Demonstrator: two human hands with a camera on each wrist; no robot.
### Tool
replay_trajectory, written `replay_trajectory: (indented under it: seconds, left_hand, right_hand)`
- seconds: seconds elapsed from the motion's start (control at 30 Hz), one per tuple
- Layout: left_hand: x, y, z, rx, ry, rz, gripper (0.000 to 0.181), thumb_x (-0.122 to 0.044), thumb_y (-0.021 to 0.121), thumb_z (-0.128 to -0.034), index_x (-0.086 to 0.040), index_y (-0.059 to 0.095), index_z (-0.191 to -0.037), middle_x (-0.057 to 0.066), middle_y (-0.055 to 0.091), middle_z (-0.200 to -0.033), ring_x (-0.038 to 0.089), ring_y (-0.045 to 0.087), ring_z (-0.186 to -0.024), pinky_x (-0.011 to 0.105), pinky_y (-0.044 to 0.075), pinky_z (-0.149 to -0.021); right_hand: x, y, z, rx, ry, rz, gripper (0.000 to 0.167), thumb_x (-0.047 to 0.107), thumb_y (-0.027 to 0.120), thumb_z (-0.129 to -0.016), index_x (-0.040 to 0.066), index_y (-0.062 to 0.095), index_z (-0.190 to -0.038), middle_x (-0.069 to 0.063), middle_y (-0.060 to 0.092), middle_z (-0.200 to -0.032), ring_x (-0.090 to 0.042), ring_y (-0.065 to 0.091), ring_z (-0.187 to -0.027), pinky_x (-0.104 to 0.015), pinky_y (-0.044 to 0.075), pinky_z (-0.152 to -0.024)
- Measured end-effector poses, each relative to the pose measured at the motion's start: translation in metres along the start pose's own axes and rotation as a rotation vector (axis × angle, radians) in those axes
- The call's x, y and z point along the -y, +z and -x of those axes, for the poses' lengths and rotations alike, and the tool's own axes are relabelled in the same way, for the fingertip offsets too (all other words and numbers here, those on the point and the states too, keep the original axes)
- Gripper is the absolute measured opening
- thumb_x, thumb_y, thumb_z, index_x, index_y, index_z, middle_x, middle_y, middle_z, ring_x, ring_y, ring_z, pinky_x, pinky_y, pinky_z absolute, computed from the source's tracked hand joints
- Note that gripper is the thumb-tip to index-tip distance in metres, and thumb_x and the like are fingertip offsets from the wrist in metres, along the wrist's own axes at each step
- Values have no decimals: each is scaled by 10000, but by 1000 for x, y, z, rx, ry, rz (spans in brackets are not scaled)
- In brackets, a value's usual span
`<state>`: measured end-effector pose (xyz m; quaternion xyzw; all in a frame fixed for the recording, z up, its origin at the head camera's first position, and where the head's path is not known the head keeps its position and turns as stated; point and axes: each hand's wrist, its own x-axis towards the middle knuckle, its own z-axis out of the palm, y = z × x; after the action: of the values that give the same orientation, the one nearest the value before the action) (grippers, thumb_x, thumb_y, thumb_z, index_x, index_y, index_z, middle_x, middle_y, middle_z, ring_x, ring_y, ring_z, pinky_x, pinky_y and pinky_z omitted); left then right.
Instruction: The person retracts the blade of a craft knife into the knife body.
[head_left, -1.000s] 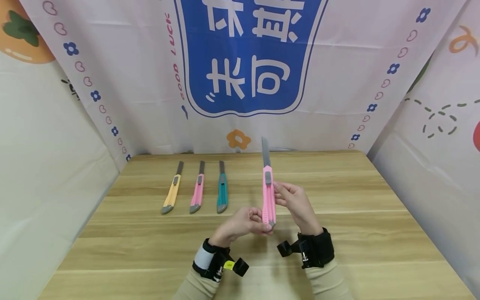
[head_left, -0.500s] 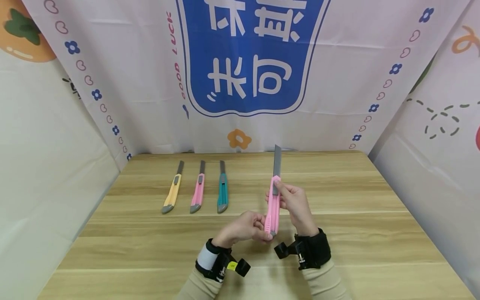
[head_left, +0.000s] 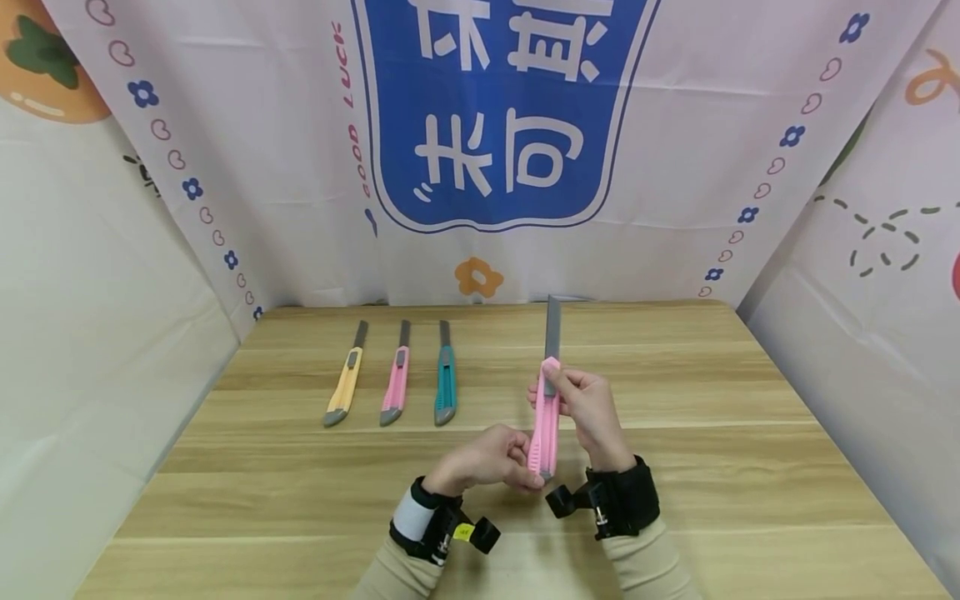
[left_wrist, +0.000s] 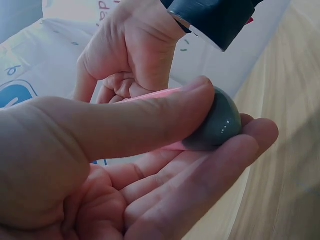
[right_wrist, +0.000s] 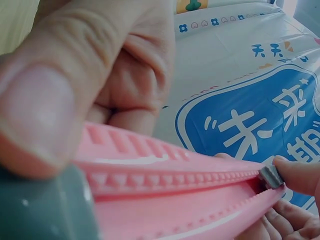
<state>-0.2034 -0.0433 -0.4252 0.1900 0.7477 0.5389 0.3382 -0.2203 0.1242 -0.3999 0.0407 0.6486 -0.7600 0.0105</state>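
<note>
A pink utility knife (head_left: 547,437) is held upright between both hands, its grey blade (head_left: 553,327) extended upward. My left hand (head_left: 487,457) pinches its lower end; in the left wrist view the thumb (left_wrist: 165,117) lies across the handle beside the grey end cap (left_wrist: 220,122), with fingers beneath. Higher up, my right hand (head_left: 592,408) grips the handle, thumb at the grey slider (head_left: 550,386). The right wrist view shows that thumb (right_wrist: 37,117) close up against the slider, the ridged pink handle (right_wrist: 165,175) running away toward the left hand. The blade is outside both wrist views.
To the left, a yellow utility knife (head_left: 345,385), another pink one (head_left: 394,383) and a teal one (head_left: 445,383) lie in a row, blades out and pointing away. The wooden table (head_left: 300,500) ends at a printed cloth backdrop (head_left: 675,167). Cloth walls flank both sides.
The held utility knife has shifted slightly right and lower. My right hand has moved from the handle's side to grip around it, thumb now on the slider. The left hand still pinches the end.
</note>
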Motion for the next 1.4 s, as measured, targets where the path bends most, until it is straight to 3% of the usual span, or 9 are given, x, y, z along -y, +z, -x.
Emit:
replay_trajectory:
  seconds: [0.2,0.5,0.83,1.07,1.3,1.4]
  left_hand:
    - [-1,0,1,0,-3,-20,165,31,712,-812,75,642,-955,259,711,-905,41,645,-638,280,616,-702]
    - [-3,-3,3,8,-1,-8,171,35,696,-827,90,627,-974,280,710,-934,42,669,-687,333,620,-762]
    - [-6,-3,5,-33,-9,13,176,39,682,-838,69,629,-1003,258,701,-925,58,672,-686,369,617,-785]
    - [-5,-2,4,-31,1,-6,153,19,700,-830,65,648,-967,239,715,-882,37,651,-649,235,599,-694]
    - [-5,-4,4,-34,-6,0,160,19,696,-835,70,642,-976,232,718,-877,38,658,-658,305,617,-747]
    - [-5,-5,5,-41,-11,-10,165,11,696,-838,67,641,-984,229,718,-881,35,657,-658,294,617,-739]
  right_hand:
    - [1,-1,0,32,-6,2,373,137,573,-969,-177,575,-1169,31,753,-725,-84,735,-690,-265,615,-707]
    - [1,1,1,57,20,-31,389,111,582,-960,-164,539,-1232,65,759,-743,-64,734,-727,-248,609,-758]
    - [-2,9,0,42,86,-27,424,265,570,-977,-145,632,-1065,45,736,-680,-89,729,-683,-268,618,-686]
    - [-3,8,0,35,57,-26,349,197,579,-971,-141,656,-1005,32,733,-660,-98,731,-658,-273,617,-664]
    - [-4,6,0,103,48,-24,395,148,570,-972,-194,563,-1169,58,745,-721,-72,729,-703,-251,614,-708]
    - [-4,6,0,112,42,-24,390,145,565,-975,-194,564,-1168,62,744,-726,-72,730,-713,-246,614,-710]
